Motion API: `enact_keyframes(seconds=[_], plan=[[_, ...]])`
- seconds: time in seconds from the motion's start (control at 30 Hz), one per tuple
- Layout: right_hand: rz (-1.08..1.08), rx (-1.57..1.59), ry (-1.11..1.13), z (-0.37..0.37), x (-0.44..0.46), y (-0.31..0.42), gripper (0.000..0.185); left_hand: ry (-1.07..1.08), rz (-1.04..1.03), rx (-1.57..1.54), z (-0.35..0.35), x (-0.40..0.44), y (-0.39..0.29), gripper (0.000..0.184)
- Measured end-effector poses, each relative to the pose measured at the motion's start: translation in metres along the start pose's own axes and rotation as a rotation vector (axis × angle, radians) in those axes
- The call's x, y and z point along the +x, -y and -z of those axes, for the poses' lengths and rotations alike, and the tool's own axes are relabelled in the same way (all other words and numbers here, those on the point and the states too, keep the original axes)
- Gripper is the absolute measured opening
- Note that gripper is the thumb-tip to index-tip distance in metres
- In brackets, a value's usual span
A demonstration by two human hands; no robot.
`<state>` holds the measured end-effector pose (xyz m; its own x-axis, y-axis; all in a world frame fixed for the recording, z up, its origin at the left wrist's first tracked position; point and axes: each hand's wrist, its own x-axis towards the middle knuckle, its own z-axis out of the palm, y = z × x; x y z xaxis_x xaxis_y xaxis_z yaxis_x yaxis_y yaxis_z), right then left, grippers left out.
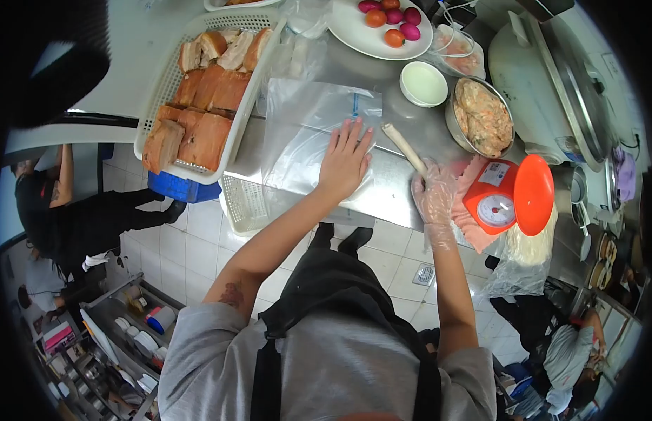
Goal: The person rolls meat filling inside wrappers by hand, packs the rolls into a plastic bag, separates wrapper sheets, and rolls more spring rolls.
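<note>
Head view: A worker's bare left hand (347, 165), fingers extended, lies flat and open on a clear plastic bag (291, 133) on a metal worktable (393, 172). The right hand (435, 200) — in a clear glove — grips one end of a pale stick (404, 146), which points to 11 o'clock, its far tip just beside the bag. At 10 o'clock from the left hand, slabs of meat (207, 88) fill a white basket (139, 140); past 12, eggs and tomatoes (393, 17) sit on a white plate (347, 34). From the right hand, a white bowl (423, 84) stands at 12, a metal bowl of minced mixture (484, 116) at 1 — and an orange scale (491, 193) at 3, on a pink cloth (463, 217).
</note>
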<state>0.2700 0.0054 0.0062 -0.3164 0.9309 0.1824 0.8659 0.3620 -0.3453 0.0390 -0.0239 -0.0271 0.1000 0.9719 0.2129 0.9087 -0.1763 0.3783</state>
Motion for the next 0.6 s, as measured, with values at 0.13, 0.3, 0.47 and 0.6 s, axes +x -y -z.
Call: enact_keyframes(seconds=[0.13, 0.3, 0.47, 0.6], plan=[[-0.259, 0.056, 0.229, 0.029, -0.019, -0.013, 0.037, -0.076, -0.016, -0.130, -0.009, 0.009, -0.006, 0.051], [-0.850, 1.329, 0.270, 0.073, -0.063, -0.025, 0.033, -0.356, -0.110, -0.338, -0.004, 0.040, -0.019, 0.053], [-0.482, 1.228, 0.276, 0.102, -0.090, -0.034, 0.044, -0.205, -0.106, -0.263, -0.016, 0.063, -0.022, 0.065], [-0.143, 0.922, 0.298, 0.118, -0.053, -0.009, 0.044, -0.345, -0.043, -0.294, -0.016, 0.087, 0.003, 0.067]])
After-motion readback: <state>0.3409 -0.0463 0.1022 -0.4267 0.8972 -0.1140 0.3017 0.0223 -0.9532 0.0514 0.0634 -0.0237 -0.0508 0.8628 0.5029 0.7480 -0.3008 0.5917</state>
